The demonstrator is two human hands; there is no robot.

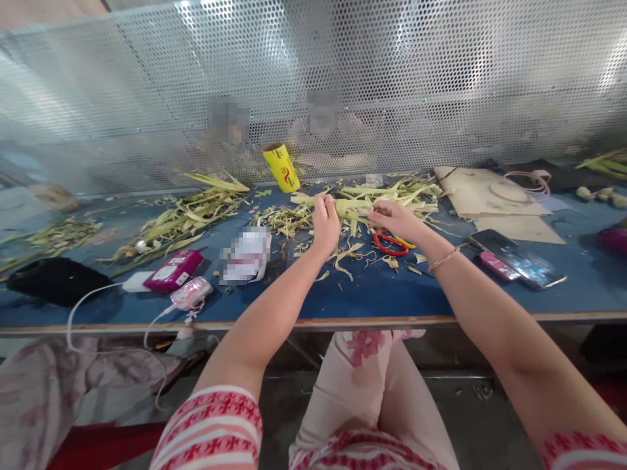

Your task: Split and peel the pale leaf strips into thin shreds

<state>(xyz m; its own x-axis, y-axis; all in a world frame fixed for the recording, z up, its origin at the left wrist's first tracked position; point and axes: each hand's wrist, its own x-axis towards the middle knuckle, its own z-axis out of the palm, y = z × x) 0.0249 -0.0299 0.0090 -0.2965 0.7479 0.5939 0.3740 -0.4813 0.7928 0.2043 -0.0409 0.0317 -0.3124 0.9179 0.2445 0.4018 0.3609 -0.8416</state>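
Note:
My left hand (325, 224) and my right hand (396, 219) both grip a bundle of pale green leaf strips (353, 207), holding it just above the blue table (372, 294). The left hand closes around the bundle's left part, the right hand pinches its right end. Red-handled scissors (390, 244) lie on the table just under my right wrist. Loose cut strips and scraps (349, 256) are scattered below both hands.
A heap of leaves (186, 215) lies at the left, more (399, 189) behind my hands. A yellow roll (281, 167) leans by the perforated metal screen (313, 85). Phones (522, 262) lie right, a pink box (174, 269) and charger cable left, cardboard (490, 192) at back right.

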